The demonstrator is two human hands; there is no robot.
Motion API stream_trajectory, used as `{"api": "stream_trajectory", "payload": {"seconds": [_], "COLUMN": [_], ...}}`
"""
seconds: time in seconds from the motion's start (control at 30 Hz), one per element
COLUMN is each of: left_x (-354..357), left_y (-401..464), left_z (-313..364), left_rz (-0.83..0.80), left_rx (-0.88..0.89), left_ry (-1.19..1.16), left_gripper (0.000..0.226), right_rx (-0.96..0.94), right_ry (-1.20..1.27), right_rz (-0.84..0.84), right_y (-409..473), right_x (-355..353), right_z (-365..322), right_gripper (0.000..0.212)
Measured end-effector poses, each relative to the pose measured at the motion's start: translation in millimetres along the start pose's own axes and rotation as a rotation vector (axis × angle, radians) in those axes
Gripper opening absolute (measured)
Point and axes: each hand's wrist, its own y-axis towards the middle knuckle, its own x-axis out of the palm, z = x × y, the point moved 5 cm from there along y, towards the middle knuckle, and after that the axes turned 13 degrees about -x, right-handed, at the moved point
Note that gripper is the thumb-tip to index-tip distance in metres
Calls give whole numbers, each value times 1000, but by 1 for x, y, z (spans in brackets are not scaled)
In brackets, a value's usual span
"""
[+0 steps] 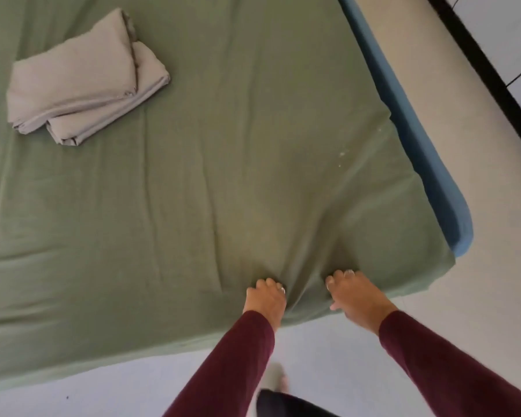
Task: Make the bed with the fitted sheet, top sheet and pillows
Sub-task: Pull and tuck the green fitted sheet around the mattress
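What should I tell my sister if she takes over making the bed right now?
Left hand and right hand: both grip the green sheet at the bed's near edge.
Green sheet: spread over the mattress, wrinkled; blue mattress shows bare along the right side and corner.
Folded beige linens: lying on the sheet, far left.
Done: green sheet laid out.
Left: cover the right side, smooth it, spread the beige linens. No pillows in view.

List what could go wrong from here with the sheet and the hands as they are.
1. Both hands, left hand and right hand, bunch the green sheet near the edge; pulling may deepen the creases.
2. The blue mattress shows bare along the right side, so the sheet may sit unevenly.
3. The folded beige linen could shift if the sheet gets tugged.
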Motion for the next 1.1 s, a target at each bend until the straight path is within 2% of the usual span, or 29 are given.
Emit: {"api": "stream_trajectory", "payload": {"seconds": [0.07,0.2,0.3,0.33,0.4,0.5,0.57,0.63,0.73,0.9,0.97,1.0,1.03,1.1], "left_x": [1,4,1,-2,-5,4,-17,-21,-10,19,29,32,35,38], "left_y": [4,6,5,3,-4,-3,-18,-27,-34,-67,-81,-86,-90,-96], "left_z": [0,2,4,4,6,8,16,23,34,64,83,90,95,103], "left_rz": [14,9,18,66,56,212,188,90,24,-15,-49,-88,-122,-139], "left_rx": [-12,-29,-82,-115,-202,-308,-341,-328,-372,-403,-497,-590,-696,-907], "left_ry": [-12,-7,-75,-85,-94,-96,-38,-14,20,-50,-205,-357,-565,-1145], "left_gripper": [42,41,39,42,54,47,38,19,33,34,34,33,33,34], "right_rx": [12,-58,-110,-132,-197,-231,-283,-322,-396,-495,-530,-544,-556,-560], "right_ry": [71,88,75,69,41,86,3,-26,-59,-141,-137,-144,-155,-189], "right_rz": [62,13,54,55,67,26,20,-5,-93,-162,-169,-176,-185,-200], "right_y": [1,3,3,2,0,0,-6,-9,-14,-41,-55,-64,-73,-85], "right_x": [9,18,16,13,11,16,2,-12,-7,1,4,6,8,11], "right_z": [4,8,5,5,6,8,7,4,2,-9,-14,-19,-25,-35], "right_gripper": [58,53,51,50,49,43,34,13,28,31,30,30,29,27]}}
